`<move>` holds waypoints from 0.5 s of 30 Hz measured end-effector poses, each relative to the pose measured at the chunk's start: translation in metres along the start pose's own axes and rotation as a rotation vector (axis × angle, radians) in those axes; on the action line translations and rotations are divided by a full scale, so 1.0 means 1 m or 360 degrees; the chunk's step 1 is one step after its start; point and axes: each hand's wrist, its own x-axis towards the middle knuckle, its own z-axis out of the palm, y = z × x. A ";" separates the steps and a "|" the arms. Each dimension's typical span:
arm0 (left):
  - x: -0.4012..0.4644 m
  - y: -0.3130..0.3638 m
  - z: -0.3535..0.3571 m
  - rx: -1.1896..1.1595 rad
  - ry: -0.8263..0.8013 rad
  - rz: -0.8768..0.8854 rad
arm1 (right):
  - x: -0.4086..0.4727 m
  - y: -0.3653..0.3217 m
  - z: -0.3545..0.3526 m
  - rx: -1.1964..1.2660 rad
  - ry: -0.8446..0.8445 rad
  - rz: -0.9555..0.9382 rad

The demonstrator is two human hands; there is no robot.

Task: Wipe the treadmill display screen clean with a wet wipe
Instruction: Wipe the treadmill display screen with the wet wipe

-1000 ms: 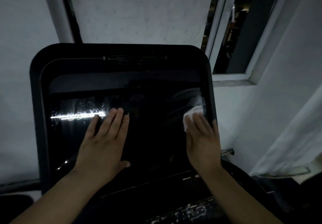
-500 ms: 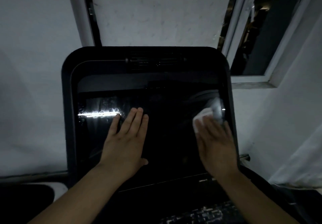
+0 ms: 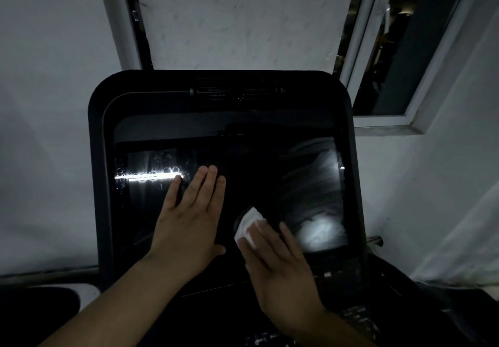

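Right hand (image 3: pixel 280 263) flat, pressing wipe (image 3: pixel 248 223) low-centre on screen (image 3: pixel 270 179); droplets lie up-left, beyond flat, empty left hand (image 3: pixel 189 222).

We find no readable text, label, brand or number on the dark treadmill display screen (image 3: pixel 270 163) beyond our hands, or elsewhere nearby.

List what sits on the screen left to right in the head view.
Bright light streak → left hand flat on the display screen → wet wipe under the right hand → pale smeared glare patch.
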 end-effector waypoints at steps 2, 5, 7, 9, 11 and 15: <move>0.000 -0.001 0.002 -0.0026 0.0042 -0.0001 | 0.000 0.020 -0.006 -0.0053 -0.0015 0.0026; 0.000 -0.002 0.005 -0.0042 0.0065 0.0010 | 0.005 0.058 -0.016 -0.0139 -0.0011 0.0400; 0.000 0.000 0.005 -0.0055 0.0098 0.0013 | 0.007 0.077 -0.021 -0.0116 0.0014 0.0675; 0.000 0.001 0.005 -0.0063 0.0111 0.0024 | 0.008 0.088 -0.023 -0.0099 0.0051 0.0865; 0.000 0.001 0.004 -0.0068 0.0086 0.0021 | 0.009 0.091 -0.022 -0.0096 0.0092 0.0983; -0.001 0.000 0.004 -0.0042 0.0115 0.0018 | 0.011 0.062 -0.012 -0.0108 0.0150 0.1009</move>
